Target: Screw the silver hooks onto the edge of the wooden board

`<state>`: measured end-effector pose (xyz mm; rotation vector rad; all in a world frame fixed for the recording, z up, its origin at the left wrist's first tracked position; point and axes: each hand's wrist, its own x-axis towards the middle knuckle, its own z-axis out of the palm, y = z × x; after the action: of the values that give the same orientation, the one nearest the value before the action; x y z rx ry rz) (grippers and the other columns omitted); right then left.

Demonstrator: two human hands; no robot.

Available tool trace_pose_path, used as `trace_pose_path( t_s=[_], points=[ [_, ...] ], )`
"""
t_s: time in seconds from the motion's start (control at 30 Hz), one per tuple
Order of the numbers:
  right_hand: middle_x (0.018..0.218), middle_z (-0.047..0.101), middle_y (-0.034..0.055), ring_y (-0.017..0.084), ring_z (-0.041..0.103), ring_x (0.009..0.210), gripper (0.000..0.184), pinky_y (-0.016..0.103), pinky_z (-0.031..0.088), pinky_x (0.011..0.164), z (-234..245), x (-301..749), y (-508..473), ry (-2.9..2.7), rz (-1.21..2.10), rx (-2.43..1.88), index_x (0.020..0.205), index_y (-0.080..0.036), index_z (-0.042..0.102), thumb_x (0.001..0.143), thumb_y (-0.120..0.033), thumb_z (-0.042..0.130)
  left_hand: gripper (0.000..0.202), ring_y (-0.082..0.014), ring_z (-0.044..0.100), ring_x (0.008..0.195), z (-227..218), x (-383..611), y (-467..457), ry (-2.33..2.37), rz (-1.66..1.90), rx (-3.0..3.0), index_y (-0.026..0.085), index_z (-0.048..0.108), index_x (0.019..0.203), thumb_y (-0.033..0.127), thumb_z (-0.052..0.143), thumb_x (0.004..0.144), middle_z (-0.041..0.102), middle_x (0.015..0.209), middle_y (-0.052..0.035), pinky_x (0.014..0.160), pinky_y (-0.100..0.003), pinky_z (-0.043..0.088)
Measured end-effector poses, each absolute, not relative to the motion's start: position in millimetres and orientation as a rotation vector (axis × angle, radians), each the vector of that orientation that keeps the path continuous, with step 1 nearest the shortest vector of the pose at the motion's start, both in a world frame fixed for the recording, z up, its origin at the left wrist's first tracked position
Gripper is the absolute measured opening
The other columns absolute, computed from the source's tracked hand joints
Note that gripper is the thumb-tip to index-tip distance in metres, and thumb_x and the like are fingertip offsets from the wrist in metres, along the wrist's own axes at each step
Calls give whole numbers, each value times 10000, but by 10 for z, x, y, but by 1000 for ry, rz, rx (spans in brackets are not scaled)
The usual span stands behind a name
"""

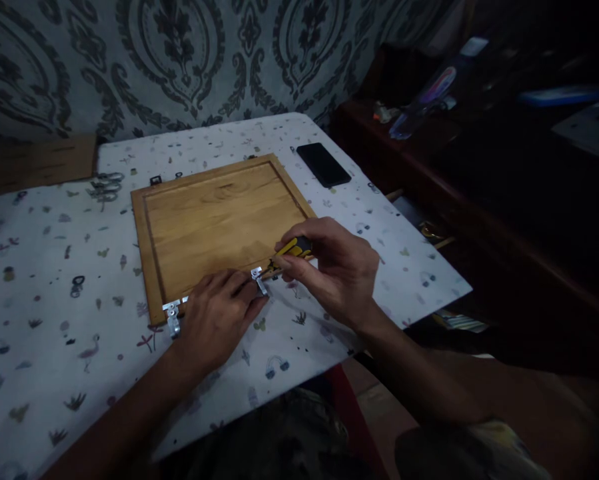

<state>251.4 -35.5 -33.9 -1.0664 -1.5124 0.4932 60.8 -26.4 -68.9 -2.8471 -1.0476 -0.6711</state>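
Note:
A wooden cabinet door (pixel 219 213) with a raised frame lies flat on the table. My right hand (pixel 334 267) grips a yellow and black screwdriver (pixel 294 248), its tip pointing down and left at a metal hinge (pixel 258 275) on the door's near edge. Bent over that same edge, my left hand (pixel 222 313) has its thumb and index finger against this hinge, steadying it. Another metal hinge (pixel 172 313) sits at the door's near left corner. Whether the screwdriver tip sits in a screw is too small to tell.
A patterned white cloth covers the table (pixel 104 393). Beyond the door's right corner lies a black phone (pixel 323 165). Loose metal pieces (pixel 106 187) and a cardboard sheet (pixel 39 163) are at the back left. A plastic bottle (pixel 429 97) rests on dark furniture at right, above an open drawer.

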Motion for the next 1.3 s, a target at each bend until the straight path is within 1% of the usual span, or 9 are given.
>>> trace_pose_path(
  t_s=[0.37,0.57,0.7,0.77,0.83,0.93,1.03,1.2,1.3],
  points=[
    [976,703,22,93,677,638,211,249,602,624,-253,2639,-381,-1641,681,-964,1150,-234,718,955,-301,674,145,-241,691,913,-683,601,-272,-1067,-652,-2874,192,715,984,299,617,988,760,1022,-43,793,-411,542],
    [971,715,27,78,642,566,135,202,570,462,-245,2612,-355,-1519,672,-963,972,-212,694,880,-280,766,138,-243,683,961,-688,603,-277,-1088,-625,-2887,178,700,1008,292,624,986,757,1057,-46,814,-407,526],
    [841,741,8,74,615,495,263,164,505,357,-236,2500,-332,-1386,703,-942,816,-209,574,827,-299,821,167,-247,678,988,-700,607,-280,-1104,-611,-2892,180,697,1022,311,596,1003,755,1071,-45,833,-414,524],
    [800,738,-1,77,616,493,291,156,497,347,-236,2467,-327,-1347,720,-964,798,-211,557,812,-296,835,174,-254,675,989,-699,607,-282,-1121,-596,-2893,175,697,1019,319,601,999,753,1061,-46,844,-422,525],
    [802,736,-1,89,642,531,265,158,511,362,-244,2471,-332,-1338,727,-992,836,-210,596,804,-303,842,168,-260,672,991,-694,606,-285,-1131,-588,-2903,174,697,1010,315,608,994,749,1045,-44,849,-428,525],
    [893,751,12,105,682,595,243,187,561,428,-263,2527,-365,-1380,730,-1015,1041,-224,689,852,-328,800,155,-262,666,1002,-684,602,-288,-1137,-580,-2928,186,699,992,306,601,997,744,1047,-43,860,-428,519],
    [972,769,19,86,669,548,254,227,598,503,-275,2579,-421,-1437,747,-1043,1175,-261,715,925,-305,721,149,-256,660,1006,-679,598,-283,-1141,-576,-2940,196,699,987,293,587,1004,743,1057,-42,869,-425,513],
    [931,762,17,90,677,520,120,222,576,482,-283,2558,-493,-1416,683,-1062,1011,-232,749,899,-273,752,151,-256,660,968,-677,596,-266,-1107,-573,-2921,198,708,973,302,602,996,743,1041,-46,828,-418,519],
    [910,744,8,83,669,497,118,209,559,456,-292,2522,-498,-1408,644,-1057,973,-220,738,875,-269,778,134,-256,660,962,-685,591,-263,-1086,-581,-2907,197,710,986,299,623,984,740,1055,-46,823,-418,522]
  ],
)
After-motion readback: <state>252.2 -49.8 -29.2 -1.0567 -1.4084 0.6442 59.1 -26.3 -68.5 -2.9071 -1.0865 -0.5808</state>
